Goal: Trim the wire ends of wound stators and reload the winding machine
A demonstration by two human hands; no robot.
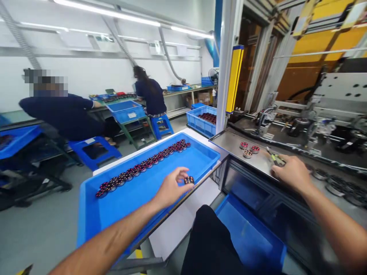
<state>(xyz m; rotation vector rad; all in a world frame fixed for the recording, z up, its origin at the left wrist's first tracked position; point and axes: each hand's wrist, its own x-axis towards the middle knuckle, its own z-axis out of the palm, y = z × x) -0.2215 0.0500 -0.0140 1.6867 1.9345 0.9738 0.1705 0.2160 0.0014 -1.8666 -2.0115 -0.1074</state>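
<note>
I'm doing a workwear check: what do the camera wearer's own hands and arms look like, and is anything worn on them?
The left hand and right hand are ungloved, with no visible ring. Both forearms are uncovered: no sleeve, watch or bracelet shows. Anything higher up is out of frame.

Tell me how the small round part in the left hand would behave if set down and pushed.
The round part in the left hand would probably roll on edge, given its circular outline. Laid flat, its squat shape should likely resist tipping.
</note>
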